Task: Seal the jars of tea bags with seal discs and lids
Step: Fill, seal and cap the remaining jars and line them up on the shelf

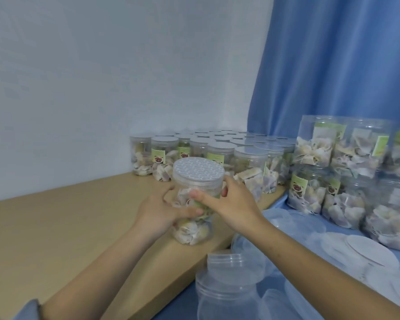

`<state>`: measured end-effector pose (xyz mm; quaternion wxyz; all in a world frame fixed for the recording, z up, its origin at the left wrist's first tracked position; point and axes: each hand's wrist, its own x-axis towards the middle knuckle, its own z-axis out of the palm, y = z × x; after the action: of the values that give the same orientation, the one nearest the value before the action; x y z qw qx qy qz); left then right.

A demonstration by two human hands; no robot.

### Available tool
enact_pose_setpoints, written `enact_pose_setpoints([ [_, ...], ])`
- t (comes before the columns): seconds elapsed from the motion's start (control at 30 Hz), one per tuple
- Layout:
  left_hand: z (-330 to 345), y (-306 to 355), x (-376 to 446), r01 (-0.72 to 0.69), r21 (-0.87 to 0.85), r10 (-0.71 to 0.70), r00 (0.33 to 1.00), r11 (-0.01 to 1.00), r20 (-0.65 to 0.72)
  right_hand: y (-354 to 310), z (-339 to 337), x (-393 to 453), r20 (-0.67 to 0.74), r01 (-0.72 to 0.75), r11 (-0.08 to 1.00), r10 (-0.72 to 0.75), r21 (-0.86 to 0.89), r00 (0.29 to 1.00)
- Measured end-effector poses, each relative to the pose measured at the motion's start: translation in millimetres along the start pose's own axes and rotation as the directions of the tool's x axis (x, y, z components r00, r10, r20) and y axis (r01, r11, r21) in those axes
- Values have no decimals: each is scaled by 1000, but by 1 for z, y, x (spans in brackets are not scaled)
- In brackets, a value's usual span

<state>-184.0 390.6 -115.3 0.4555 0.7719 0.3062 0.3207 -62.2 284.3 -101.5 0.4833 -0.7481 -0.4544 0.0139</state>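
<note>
A clear plastic jar of tea bags (194, 232) is held above the wooden tabletop (56, 222), with a clear lid (198, 173) on it and a patterned white seal disc showing through. My left hand (157, 214) grips the jar's body from the left, thumb across the front. My right hand (233, 204) holds it from the right, thumb lying over the label. Loose white seal discs (365, 250) and clear lids (300, 224) lie at the lower right on the blue surface.
Several lidded jars of tea bags (217, 153) stand in rows at the back of the table against the wall. More jars (346, 172) are stacked two high at the right before a blue curtain (333, 65). Empty clear jars (226, 285) sit near the bottom centre.
</note>
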Motion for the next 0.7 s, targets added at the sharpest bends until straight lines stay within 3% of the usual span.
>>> enact_pose_setpoints([
  [0.1,6,-6,14,68,-126,-71,997,990,-12,4,9,26,46,-68,998,68,5,997],
  [0.27,15,-11,28,140,-123,-137,990,983,25,7,18,44,292,-180,984,168,14,941],
  [0.53,41,38,2,35,-54,-29,994,998,110,17,-10,10,260,-216,973,188,82,947],
  [0.7,95,99,-16,-74,-138,91,988,988,124,14,-78,-11,82,-145,982,136,118,987],
])
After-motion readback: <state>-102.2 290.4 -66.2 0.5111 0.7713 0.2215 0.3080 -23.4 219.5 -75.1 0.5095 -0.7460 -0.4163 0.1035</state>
